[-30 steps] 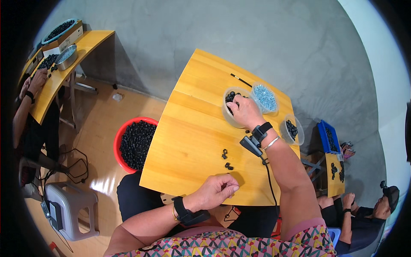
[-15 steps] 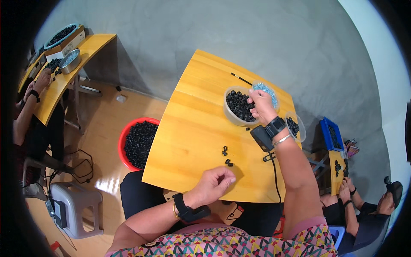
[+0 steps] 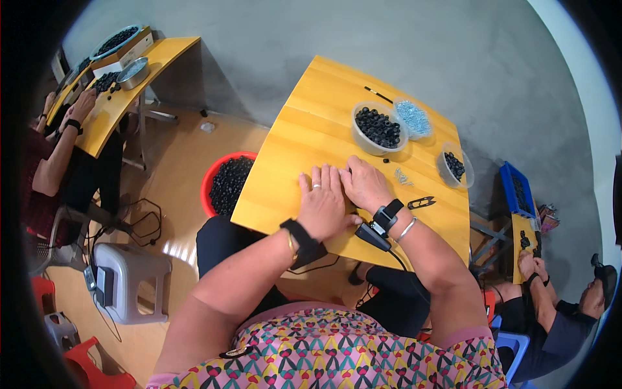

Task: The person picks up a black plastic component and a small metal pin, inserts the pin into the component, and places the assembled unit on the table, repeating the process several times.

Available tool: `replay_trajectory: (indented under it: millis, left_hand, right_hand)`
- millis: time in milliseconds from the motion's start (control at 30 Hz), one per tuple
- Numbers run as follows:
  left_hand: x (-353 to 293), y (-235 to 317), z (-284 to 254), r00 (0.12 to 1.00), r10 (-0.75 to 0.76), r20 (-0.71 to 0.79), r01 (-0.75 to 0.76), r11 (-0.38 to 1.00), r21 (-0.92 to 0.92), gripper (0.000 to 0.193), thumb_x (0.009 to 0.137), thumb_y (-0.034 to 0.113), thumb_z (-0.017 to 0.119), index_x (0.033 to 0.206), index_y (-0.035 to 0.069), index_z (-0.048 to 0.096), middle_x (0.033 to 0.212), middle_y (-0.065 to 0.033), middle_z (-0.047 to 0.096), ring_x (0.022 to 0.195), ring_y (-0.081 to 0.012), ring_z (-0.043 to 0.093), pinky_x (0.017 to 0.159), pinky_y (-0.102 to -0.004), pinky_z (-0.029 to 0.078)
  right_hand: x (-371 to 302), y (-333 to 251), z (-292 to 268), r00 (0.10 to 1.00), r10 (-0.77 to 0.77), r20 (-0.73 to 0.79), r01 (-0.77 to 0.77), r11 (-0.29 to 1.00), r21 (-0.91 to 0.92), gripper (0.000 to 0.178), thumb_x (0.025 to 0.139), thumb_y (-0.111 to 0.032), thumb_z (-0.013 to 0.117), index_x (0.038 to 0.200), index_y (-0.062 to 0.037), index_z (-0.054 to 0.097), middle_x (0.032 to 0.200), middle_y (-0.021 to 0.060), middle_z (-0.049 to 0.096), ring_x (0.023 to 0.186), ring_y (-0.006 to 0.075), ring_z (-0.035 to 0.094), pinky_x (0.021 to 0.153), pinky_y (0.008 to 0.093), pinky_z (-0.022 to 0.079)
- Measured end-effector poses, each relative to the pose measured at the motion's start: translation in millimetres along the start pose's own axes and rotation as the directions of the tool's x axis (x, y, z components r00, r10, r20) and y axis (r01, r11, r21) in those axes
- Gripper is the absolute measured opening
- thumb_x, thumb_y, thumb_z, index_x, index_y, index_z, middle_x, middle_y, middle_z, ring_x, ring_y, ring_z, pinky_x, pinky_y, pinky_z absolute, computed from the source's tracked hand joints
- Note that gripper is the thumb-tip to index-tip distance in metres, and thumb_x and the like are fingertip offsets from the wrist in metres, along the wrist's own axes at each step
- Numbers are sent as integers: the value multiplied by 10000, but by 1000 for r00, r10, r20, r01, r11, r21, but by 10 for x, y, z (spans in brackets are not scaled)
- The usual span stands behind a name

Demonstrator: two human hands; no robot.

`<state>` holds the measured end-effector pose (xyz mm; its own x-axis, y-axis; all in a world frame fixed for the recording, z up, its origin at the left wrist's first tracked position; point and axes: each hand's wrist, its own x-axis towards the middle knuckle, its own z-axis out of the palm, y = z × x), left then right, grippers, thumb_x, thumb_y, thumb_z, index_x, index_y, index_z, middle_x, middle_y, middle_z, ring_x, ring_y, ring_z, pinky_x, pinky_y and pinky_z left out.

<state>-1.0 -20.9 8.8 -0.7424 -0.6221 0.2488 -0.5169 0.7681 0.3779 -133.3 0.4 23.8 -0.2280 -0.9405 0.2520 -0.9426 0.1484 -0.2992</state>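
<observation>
Standing beside the left edge of the tabletop (image 3: 269, 175), a red basin (image 3: 206, 188) contains black pieces (image 3: 231, 185). Toward the near edge, the left hand (image 3: 322, 204) lies palm down, fingers straight and slightly spread; anything under the palm is hidden. Just beside it, the right hand (image 3: 366, 185) has its fingers bent downward and close together; whether they grip a piece cannot be told. Caution: if either palm slides, any covered piece could roll off the near edge. Nearer the far edge, a translucent bowl (image 3: 367, 146) holds more black pieces; one loose piece (image 3: 386, 160) sits just outside it and could roll if brushed. Next come a scatter of small clear parts (image 3: 402, 177), easily dispersed by a sweeping wrist, and, toward the far-right corner, a tub of pale blue beads (image 3: 413, 119). Black snips (image 3: 422, 202) lie near the right edge; a dragging forearm could shift them. At that edge, a clear tub (image 3: 468, 175) of black pieces could tip if an elbow strikes it.
</observation>
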Motion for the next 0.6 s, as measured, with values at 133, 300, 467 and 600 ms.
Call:
replay_trajectory:
  millis: [133,300,467,600]
  left_hand:
    - [118,-37,214,995,-87,54,79,987,143,923,700,599,508,1297,-64,273,1356,-222,262,1254,-387,216,979,-582,112]
    - [179,-59,258,984,-128,122,107,981,161,910,733,598,466,1323,-47,215,1382,-235,194,1277,-415,162,980,-608,71]
    - [206,14,173,982,-123,142,109,989,102,985,705,691,439,1332,-33,207,1387,-231,186,1281,-421,143,976,-621,45]
    - [193,-9,194,980,-122,155,104,987,122,996,692,715,429,1343,-6,207,1393,-228,173,1286,-420,129,975,-623,41]
  right_hand:
    - [-32,18,23,994,11,108,-2,996,-88,246,812,-253,473,855,-15,523,859,200,547,766,379,552,686,457,445]
    - [-29,13,48,993,83,89,-84,996,2,256,818,-269,444,855,-38,548,896,183,548,819,367,544,742,457,430]
    - [12,351,195,998,49,49,-58,977,203,296,837,-276,428,914,-36,583,928,164,575,827,316,553,763,397,431]
    - [-48,343,65,968,169,184,-249,578,777,363,884,-295,408,1019,3,564,965,109,583,848,196,534,771,289,411]
